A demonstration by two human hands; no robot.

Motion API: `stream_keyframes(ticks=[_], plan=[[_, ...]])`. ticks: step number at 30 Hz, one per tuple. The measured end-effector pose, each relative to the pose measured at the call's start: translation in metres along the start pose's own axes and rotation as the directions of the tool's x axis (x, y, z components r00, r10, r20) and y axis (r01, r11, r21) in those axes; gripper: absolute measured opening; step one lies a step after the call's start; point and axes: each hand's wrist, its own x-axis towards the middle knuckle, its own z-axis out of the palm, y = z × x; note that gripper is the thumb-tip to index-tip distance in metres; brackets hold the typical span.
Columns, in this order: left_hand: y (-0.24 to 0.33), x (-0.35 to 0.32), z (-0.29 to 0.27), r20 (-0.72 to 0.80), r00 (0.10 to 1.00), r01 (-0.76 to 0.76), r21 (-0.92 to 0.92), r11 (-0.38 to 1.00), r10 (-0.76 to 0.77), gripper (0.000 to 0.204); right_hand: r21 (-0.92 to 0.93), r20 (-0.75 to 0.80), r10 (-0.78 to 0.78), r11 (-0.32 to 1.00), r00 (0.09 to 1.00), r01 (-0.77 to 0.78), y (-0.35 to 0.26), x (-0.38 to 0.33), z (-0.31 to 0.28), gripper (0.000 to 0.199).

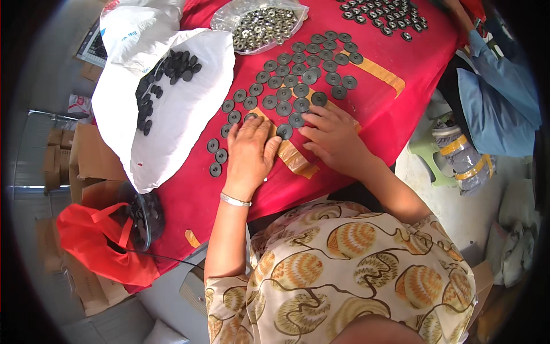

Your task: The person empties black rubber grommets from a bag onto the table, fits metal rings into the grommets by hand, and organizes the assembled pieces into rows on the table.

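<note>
Many flat, round, dark grey discs (pixel 283 94) with small raised centres lie in loose rows on the red tablecloth (pixel 366 123). My left hand (pixel 250 152), with a silver bangle on its wrist, rests palm down at the near left of the discs. Its fingers are stretched out, and the fingertips partly cover one disc (pixel 251 116). Close to its thumb lies another disc (pixel 284 131). My right hand (pixel 332 137) reaches in over the near right side, fingers apart, its fingertips beside a disc (pixel 296 120). No object shows in either hand.
Left of the discs lies an open white sack (pixel 189 123) with black round pieces (pixel 182 64). A clear bag of metal rings (pixel 263 28) stands behind. Brown tape strips (pixel 378 74) cross the cloth. A red bag (pixel 103 243) hangs at left; another person's blue sleeve (pixel 498 94) is at right.
</note>
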Motion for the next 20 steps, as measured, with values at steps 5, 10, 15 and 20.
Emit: stream_keyframes(ticks=[5,10,15,20], plan=[[-0.002,0.008,0.009,-0.04,0.999,0.026,-0.166,0.986,-0.033,0.029,0.009,0.019,-0.053,0.999,0.998,0.053,0.005,0.006,0.007,0.026],[-0.015,0.012,-0.008,-0.159,0.98,0.06,-0.323,0.944,-0.117,0.018,0.002,0.023,-0.005,1.0,1.0,0.005,0.02,-0.003,-0.012,0.026],[-0.061,0.023,-0.024,-0.087,0.909,0.332,-0.44,0.835,-0.408,0.028,0.106,-0.047,0.088,0.991,0.995,-0.082,0.036,-0.01,-0.028,0.024],[-0.093,0.028,-0.014,-0.059,0.975,0.188,-0.299,0.936,-0.214,0.032,0.203,-0.11,0.107,0.976,0.988,-0.083,0.048,-0.012,-0.023,0.027]])
